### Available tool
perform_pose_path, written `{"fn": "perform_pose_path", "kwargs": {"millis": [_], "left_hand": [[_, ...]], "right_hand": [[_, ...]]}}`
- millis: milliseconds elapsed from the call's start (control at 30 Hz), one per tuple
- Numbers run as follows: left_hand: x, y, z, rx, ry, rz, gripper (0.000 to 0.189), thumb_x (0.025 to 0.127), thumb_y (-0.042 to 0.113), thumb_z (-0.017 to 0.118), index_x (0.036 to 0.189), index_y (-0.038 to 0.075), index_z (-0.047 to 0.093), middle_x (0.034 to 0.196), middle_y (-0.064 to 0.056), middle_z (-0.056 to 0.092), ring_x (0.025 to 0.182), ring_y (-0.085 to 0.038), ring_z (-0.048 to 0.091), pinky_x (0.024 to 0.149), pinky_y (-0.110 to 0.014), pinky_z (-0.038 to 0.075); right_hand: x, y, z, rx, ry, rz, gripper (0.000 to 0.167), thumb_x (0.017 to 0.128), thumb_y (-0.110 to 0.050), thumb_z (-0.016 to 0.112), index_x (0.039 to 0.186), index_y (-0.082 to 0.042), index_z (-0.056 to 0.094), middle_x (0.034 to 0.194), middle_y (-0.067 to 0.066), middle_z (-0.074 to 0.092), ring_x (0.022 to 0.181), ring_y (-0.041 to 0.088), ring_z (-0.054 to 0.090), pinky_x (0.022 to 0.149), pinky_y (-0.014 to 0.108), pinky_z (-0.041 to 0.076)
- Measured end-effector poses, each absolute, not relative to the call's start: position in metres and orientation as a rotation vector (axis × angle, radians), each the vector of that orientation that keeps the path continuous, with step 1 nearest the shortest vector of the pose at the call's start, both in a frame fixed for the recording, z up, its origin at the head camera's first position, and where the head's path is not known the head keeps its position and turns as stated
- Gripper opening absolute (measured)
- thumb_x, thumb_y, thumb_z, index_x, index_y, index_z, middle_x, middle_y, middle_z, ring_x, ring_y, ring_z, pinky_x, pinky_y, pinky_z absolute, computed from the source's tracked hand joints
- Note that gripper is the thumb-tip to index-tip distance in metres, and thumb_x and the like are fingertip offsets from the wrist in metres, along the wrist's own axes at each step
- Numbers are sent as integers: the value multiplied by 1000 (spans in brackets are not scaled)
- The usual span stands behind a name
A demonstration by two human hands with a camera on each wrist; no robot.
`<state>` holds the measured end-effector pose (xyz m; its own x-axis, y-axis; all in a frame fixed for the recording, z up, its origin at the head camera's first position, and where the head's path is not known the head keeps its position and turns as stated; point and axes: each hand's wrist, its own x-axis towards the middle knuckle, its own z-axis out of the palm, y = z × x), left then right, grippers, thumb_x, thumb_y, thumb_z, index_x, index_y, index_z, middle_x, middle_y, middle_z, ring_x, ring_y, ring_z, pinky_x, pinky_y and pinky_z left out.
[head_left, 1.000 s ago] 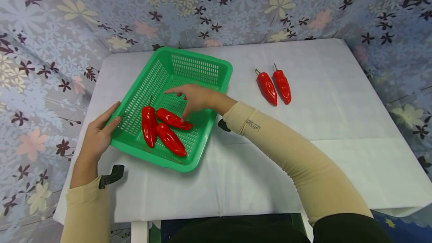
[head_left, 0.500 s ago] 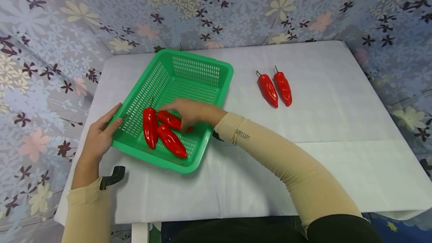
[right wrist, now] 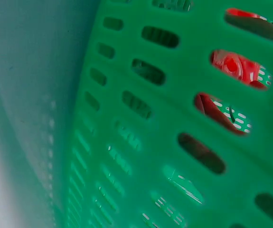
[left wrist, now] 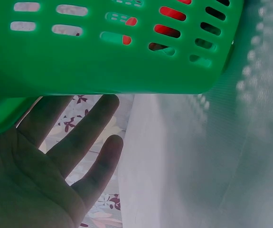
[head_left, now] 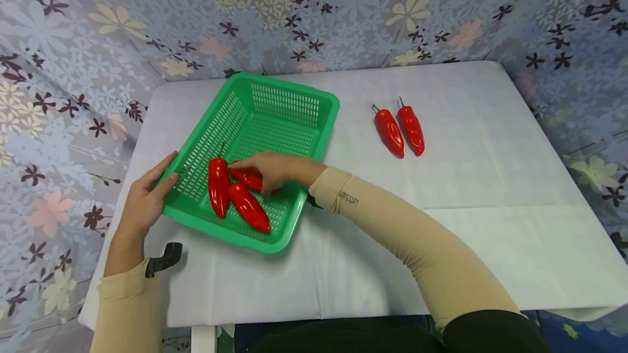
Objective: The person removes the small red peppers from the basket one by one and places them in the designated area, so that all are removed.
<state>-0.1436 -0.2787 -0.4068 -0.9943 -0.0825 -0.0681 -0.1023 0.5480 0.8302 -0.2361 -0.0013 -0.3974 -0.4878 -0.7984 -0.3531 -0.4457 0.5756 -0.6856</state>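
Note:
A green plastic basket stands on the table, holding several glossy red chili peppers. In the head view my left hand holds its left rim, thumb on top; the left wrist view shows that hand's extended fingers under the rim. My right hand is inside the basket, gripping one red chili pepper between thumb and fingers, partly covering it. Next to this lie an upright-pointing red pepper and a slanted one. The basket wall hides most of the right hand in the right wrist view.
Two more red peppers lie side by side on the white tablecloth, right of the basket. Flower-patterned cloth hangs behind the table and at its sides.
My right hand has come down and toward the front of the basket, onto the right-hand pepper, its fingers closing round it. My left hand keeps its place on the rim.

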Motion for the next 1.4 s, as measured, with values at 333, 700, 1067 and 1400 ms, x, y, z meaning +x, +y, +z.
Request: {"fn": "perform_pose_path", "kwargs": {"millis": [333,700,1067,1400], "left_hand": [[-143,-279,-407,-148,2742,1493,51,107,34,50,156,26,39,160,-8,34,142,-31,33,106,-34,31],[-144,-274,-405,-149,2745,1484,51,106,35,51,156,28,40,159,-8,35,136,-25,39,96,-24,35],[-140,-278,-407,-227,2738,1457,51,106,36,50,156,31,38,160,-9,34,128,-16,43,87,-21,36],[-141,-277,-406,-198,2748,1455,51,107,35,49,156,30,38,159,-10,35,123,-11,45,87,-21,36]], "right_hand": [[-235,-2,-398,-899,2165,-679,91,78,0,86,154,-26,45,134,2,51,112,17,46,71,25,53],[-233,5,-396,-839,2154,-753,87,77,-1,87,151,-23,50,132,0,54,113,15,48,75,23,52],[-230,2,-394,-759,2187,-748,84,75,1,87,148,-24,54,129,3,54,109,19,49,67,25,54],[-229,6,-389,-720,2179,-763,86,76,3,86,149,-25,52,128,4,54,110,19,49,68,26,55]]}}
